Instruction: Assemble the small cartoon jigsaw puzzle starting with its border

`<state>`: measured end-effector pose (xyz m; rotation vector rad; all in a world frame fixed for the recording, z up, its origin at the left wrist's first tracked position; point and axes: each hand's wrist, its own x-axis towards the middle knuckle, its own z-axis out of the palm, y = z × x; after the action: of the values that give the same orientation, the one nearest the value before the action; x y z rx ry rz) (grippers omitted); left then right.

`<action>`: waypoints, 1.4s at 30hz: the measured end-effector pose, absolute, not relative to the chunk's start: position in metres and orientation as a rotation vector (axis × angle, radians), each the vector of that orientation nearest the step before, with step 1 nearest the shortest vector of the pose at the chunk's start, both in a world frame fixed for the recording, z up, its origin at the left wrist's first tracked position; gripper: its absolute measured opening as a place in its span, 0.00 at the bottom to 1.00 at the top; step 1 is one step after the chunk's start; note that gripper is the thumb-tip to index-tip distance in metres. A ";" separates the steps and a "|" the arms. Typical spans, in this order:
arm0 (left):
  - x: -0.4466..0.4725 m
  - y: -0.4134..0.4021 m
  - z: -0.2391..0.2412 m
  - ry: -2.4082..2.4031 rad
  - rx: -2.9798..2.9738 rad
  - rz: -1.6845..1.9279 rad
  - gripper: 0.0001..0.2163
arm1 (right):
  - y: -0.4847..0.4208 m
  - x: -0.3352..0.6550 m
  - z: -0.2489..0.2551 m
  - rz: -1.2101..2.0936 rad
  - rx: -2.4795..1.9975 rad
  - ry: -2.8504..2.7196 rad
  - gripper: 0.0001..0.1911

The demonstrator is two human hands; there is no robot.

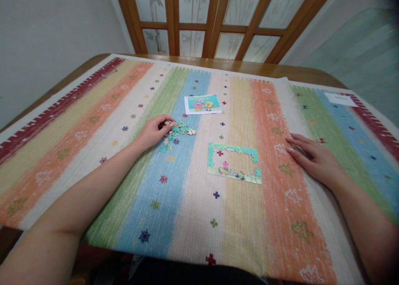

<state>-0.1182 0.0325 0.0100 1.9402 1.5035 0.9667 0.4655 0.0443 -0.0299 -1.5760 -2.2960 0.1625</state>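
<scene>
My left hand (155, 130) is at the left edge of a loose pile of jigsaw pieces (180, 129), mostly teal with some yellow and white. Its thumb and forefinger are pinched on a small puzzle piece, partly hidden by the fingers. Right of the pile lies a partly assembled jigsaw puzzle (232, 179): its border is joined, with a few pink, yellow and dark bits along the bottom. Tablecloth shows through its middle. My right hand (313, 157) rests on the cloth to the right of the puzzle, fingers stretched out and holding nothing.
A picture card (203, 105) with cartoon figures lies behind the pile. A white paper slip (341, 99) is at the far right. The striped tablecloth (199, 210) covers the table. Beyond stand wood-framed glass panels (215, 25), with a pale chair back (361, 56) at right.
</scene>
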 end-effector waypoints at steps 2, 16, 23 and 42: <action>-0.120 0.031 0.010 1.542 1.939 0.992 0.16 | 0.044 0.466 -0.030 0.160 -1.573 -2.300 0.26; -0.122 0.019 0.017 1.689 2.439 0.904 0.11 | 0.044 0.468 -0.031 0.176 -1.567 -2.299 0.26; -0.140 0.025 0.021 1.647 2.385 0.861 0.10 | 0.044 0.466 -0.029 0.176 -1.559 -2.293 0.25; -0.176 0.042 0.008 1.630 2.345 0.734 0.13 | 0.049 0.475 -0.035 0.178 -1.566 -2.311 0.27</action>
<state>-0.1763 0.0416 0.0079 2.3445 1.6305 0.7336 0.4754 0.0488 -0.0349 -1.5658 -2.3111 0.1776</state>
